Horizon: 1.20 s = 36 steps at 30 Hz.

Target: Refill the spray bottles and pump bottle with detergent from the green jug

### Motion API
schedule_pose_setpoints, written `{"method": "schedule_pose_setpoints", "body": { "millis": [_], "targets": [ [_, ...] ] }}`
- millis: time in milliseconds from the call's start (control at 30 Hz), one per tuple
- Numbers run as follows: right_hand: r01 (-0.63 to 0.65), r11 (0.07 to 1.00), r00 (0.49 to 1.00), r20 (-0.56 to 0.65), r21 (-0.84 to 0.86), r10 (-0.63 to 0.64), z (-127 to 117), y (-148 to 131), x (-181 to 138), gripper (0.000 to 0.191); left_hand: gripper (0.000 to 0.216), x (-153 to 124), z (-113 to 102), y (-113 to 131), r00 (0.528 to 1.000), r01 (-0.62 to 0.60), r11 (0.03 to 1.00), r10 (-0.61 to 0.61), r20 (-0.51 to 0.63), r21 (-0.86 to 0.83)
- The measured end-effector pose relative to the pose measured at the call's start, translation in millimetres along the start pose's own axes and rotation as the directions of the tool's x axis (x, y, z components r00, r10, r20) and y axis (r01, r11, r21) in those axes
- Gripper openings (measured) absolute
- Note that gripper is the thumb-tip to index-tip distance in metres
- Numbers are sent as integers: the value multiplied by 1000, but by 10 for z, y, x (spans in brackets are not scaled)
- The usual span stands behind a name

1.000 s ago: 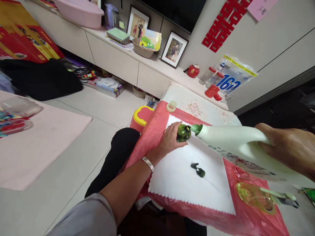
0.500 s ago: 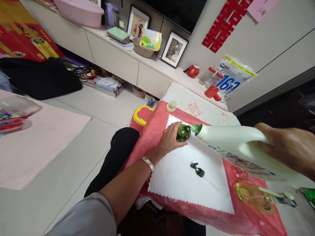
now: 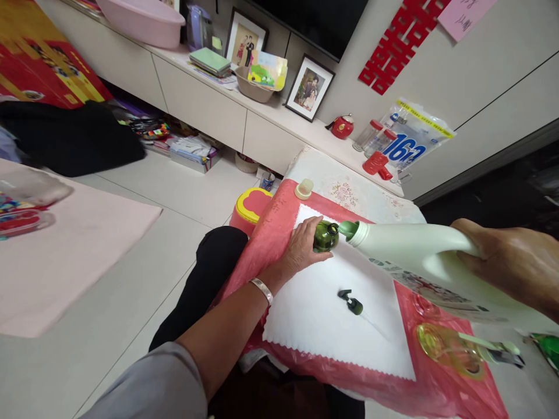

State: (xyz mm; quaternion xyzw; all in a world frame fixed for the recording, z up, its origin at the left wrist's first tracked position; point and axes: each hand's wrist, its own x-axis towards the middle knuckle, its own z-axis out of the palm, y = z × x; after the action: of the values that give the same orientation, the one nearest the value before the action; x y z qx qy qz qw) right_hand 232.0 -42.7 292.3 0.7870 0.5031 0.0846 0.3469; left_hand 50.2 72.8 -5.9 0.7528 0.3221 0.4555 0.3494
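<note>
My left hand (image 3: 304,244) is wrapped round a small dark green bottle (image 3: 325,237) whose mouth is uncovered. By its handle, my right hand (image 3: 502,256) grips a large pale green jug (image 3: 402,243), tipped on its side. The jug's green spout (image 3: 348,228) points at the bottle's mouth, very close to it. Whether liquid is flowing cannot be made out. A dark green pump head (image 3: 350,302) with a clear tube lies on the white scalloped cloth (image 3: 336,331), below the bottle. A pale cap (image 3: 304,188) stands on the red covering at the far corner.
Red plastic (image 3: 271,227) covers the table. At its right lie a yellow transparent dish (image 3: 430,343) and a pale-handled brush-like item (image 3: 502,349). A yellow and pink stool (image 3: 248,209) stands left of the table. Behind runs a low cabinet (image 3: 201,96) with frames, jars and a basin.
</note>
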Motion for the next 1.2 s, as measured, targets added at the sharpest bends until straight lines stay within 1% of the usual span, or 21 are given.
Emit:
{"method": "schedule_pose_setpoints", "body": {
  "millis": [133, 300, 433, 500, 667, 767, 933, 1200],
  "targets": [
    [-1, 999, 1000, -2, 40, 1, 10, 30, 21, 9, 97, 3, -3, 4, 1000, 7, 1000, -7, 1, -1],
    [-1, 999, 1000, 16, 35, 1, 44, 38, 45, 11, 98, 3, -6, 0, 1000, 1, 1000, -1, -2, 1],
    [15, 999, 1000, -16, 29, -15, 69, 38, 28, 12, 97, -2, -8, -1, 1000, 1, 1000, -1, -1, 1],
    [26, 999, 999, -35, 45, -24, 63, 37, 24, 11, 97, -2, -8, 3, 1000, 4, 1000, -4, -4, -3],
    [4, 1000, 1000, 7, 26, -4, 7, -1, 24, 9, 98, 3, -10, 11, 1000, 7, 1000, -7, -3, -3],
    [4, 999, 1000, 9, 33, -4, -10, -19, 11, 9, 97, 3, -8, 4, 1000, 7, 1000, -7, 2, 0],
    [12, 999, 1000, -27, 53, -10, 16, 9, -1, 9, 98, 0, 3, -9, 1000, 11, 1000, -11, 4, 3],
    [21, 997, 1000, -24, 75, -19, 37, 10, 25, 13, 98, -6, 2, -5, 1000, 12, 1000, -12, 4, -3]
  ]
}}
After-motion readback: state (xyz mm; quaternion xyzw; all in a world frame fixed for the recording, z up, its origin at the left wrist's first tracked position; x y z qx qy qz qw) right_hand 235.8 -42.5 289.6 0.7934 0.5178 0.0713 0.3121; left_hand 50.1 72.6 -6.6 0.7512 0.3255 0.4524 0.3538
